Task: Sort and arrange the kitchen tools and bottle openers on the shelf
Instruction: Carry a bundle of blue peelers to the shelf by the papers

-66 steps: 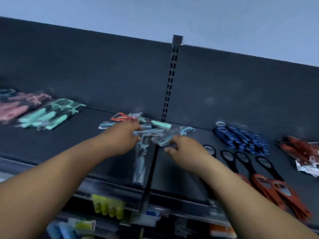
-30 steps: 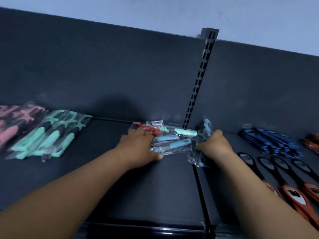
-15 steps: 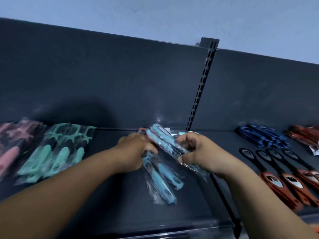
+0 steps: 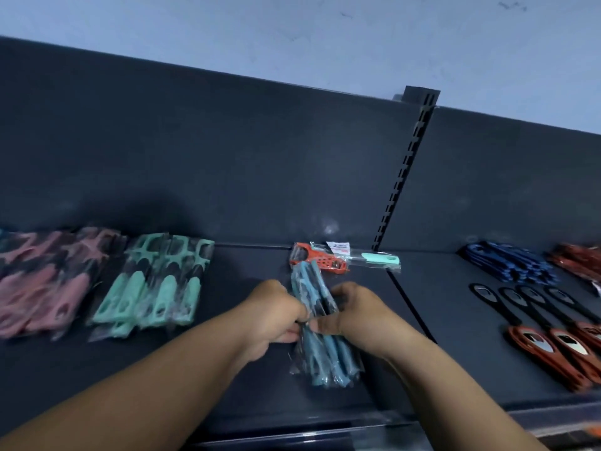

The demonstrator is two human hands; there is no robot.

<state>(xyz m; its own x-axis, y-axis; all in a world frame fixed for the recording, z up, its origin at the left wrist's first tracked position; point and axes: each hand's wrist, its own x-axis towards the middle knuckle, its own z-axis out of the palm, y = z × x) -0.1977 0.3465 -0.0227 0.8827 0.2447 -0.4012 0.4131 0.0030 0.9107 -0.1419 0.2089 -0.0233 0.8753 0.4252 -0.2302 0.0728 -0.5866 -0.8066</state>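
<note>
Two hands, one bundle, and it's a firm hold! The left hand (image 4: 276,315) and right hand (image 4: 354,312) meet on the shelf (image 4: 227,369), left of the slotted upright (image 4: 406,170) and well in front of it. Both are clamped on a bundle of blue peelers (image 4: 320,336) in clear packets.

Left grip: fingers curled round the bundle's left edge. Right grip: thumb and fingers folded over its right edge, knuckles up.

The bundle lies lengthwise, its far end pointing at the back panel and its near end fanned out on the shelf toward the front lip.

Just left of the upright's foot, a red peeler (image 4: 320,263) lies crosswise, touching or overlapping the bundle's far tip. Beside it a mint-handled tool (image 4: 379,258) in its packet reaches right up to the upright's foot.

Well left of the upright sits a stack of mint green peelers (image 4: 153,288), and further left again, pink peelers (image 4: 42,281).

Right of the upright, blue bottle openers (image 4: 510,263) are piled at the back. A row of red-and-black bottle openers (image 4: 553,333) lies side by side nearer the front. Furthest right of the upright, a blurred red pile (image 4: 575,260).
</note>
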